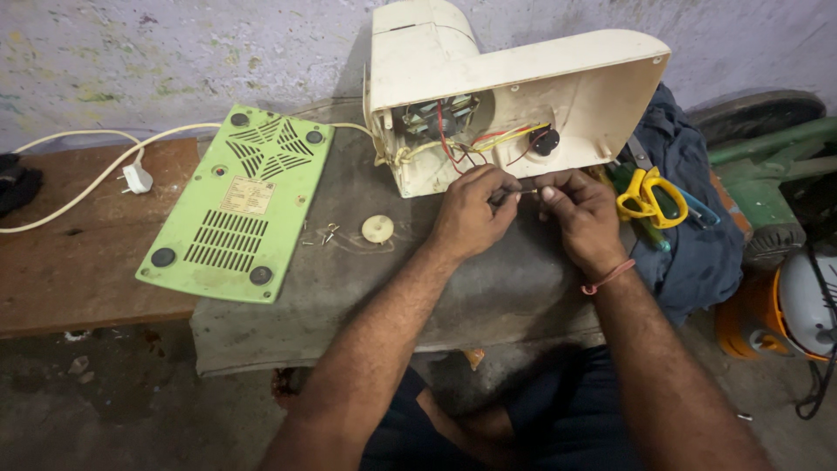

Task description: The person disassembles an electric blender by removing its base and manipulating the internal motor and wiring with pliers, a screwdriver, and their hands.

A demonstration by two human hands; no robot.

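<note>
Both hands meet below the opened cream appliance housing (523,96): left hand (471,209) and right hand (580,209) pinch a thin wire end (521,193) taut between fingertips. Green base plate (240,201) lies at nine o'clock, screws (330,233) beside it, yellow-handled pliers (649,199) at three.

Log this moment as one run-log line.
left hand: grips thin dark tool | right hand: pinches its tip | opened cream plastic appliance housing: behind
</note>
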